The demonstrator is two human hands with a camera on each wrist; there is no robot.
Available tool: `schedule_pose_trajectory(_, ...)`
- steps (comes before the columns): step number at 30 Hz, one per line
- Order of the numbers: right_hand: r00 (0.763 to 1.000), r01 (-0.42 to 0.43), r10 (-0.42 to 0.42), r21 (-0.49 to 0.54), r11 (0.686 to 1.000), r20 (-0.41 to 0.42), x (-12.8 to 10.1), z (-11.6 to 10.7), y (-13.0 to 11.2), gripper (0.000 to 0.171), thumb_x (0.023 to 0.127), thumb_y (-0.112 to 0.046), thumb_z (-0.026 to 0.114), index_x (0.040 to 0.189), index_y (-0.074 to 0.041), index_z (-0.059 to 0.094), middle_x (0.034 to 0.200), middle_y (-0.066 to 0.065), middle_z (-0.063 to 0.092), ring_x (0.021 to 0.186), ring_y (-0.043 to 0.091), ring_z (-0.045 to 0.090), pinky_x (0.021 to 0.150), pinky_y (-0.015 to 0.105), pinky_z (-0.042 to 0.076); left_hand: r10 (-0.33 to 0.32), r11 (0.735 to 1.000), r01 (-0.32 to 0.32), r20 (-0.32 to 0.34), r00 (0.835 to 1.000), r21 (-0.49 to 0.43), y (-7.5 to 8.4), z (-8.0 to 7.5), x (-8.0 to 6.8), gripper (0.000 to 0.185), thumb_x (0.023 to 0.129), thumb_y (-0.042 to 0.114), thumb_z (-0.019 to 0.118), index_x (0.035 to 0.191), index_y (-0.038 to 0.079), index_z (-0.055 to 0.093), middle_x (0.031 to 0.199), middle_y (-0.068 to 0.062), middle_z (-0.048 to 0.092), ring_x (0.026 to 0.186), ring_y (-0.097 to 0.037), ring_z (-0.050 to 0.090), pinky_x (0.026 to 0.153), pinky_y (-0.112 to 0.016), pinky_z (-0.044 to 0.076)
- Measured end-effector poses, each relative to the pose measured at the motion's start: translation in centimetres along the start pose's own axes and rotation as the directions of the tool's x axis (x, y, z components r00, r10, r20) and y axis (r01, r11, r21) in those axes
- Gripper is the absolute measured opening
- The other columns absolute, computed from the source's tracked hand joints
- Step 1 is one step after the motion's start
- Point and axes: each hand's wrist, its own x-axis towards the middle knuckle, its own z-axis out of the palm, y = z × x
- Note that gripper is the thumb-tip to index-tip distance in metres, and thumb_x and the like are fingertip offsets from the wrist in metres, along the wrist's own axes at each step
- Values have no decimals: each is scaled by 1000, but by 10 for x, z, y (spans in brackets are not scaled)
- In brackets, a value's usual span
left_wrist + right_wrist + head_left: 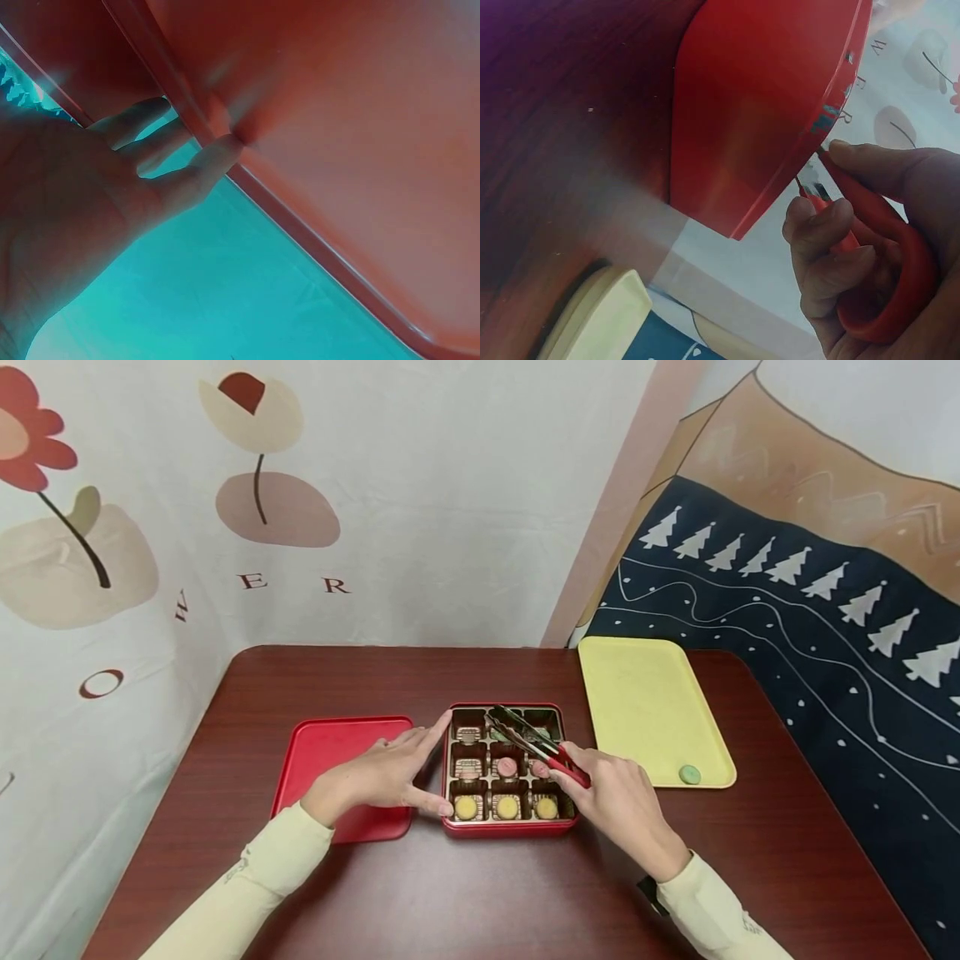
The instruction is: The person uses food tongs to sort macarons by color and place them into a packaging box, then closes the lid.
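Observation:
A red box [510, 832] with a compartment insert stands mid-table. Yellow round pieces [507, 807] sit in its front row, pink round pieces [507, 767] in the middle row. In the back row, green shows under the tongs. My left hand [393, 772], fingers outstretched, touches the box's left side with thumb and index fingertip. My right hand [618, 793] grips red-handled tongs [573, 767], whose metal arms slant over the box to the back-middle compartment. What lies between the tips is partly hidden. In the right wrist view, fingers and thumb curl around the red handles [900, 300].
A flat red lid [337, 752] lies left of the box, partly under my left hand and forearm. At the back right is a yellow tray [645, 702] with one green round piece [689, 774] near its front corner. Printed cloth [450, 527] hangs behind the brown table [420, 893].

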Motion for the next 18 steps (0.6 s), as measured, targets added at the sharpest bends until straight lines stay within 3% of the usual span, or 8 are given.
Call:
schedule_pose_trajectory(4, 999, -25, 24, -8, 1000, -33, -9, -10, 9, 50, 90, -29, 94, 131, -5, 79, 90, 8, 77, 56, 15, 50, 48, 33, 42, 7, 1000, -7, 1, 1000, -2, 0, 1, 3, 141, 84, 77, 80, 175, 25, -13, 176, -24, 24, 163, -48, 15, 121, -81, 12)
schedule_pose_trajectory(8, 995, -71, 67, -49, 996, -79, -22, -27, 28, 56, 84, -30, 98, 130, -4, 79, 81, 8, 73, 57, 20, 54, 48, 36, 43, 2, 1000, -2, 7, 1000, 0, 0, 0, 5, 141, 84, 77, 80, 175, 25, -14, 177, -23, 24, 163, -48, 15, 122, -79, 13)
schedule_pose_trajectory(11, 986, -140, 133, -76, 987, -98, -38, -42, 46, 57, 81, -29, 99, 128, -4, 79, 75, 9, 71, 59, 26, 58, 49, 44, 47, -1, 1000, 1, 5, 1000, 2, -1, 0, 5, 141, 84, 77, 80, 175, 25, -14, 177, -22, 24, 163, -48, 15, 122, -79, 14)
schedule_pose_trajectory(18, 945, -325, 316, -126, 937, -84, -80, -74, 81, 60, 82, -35, 97, 125, 3, 78, 84, 24, 75, 65, 41, 66, 56, 64, 50, 1, 1000, -1, -1, 1000, -1, -3, 1, 3, 141, 84, 77, 80, 176, 24, -13, 176, -24, 24, 163, -48, 16, 122, -79, 15)
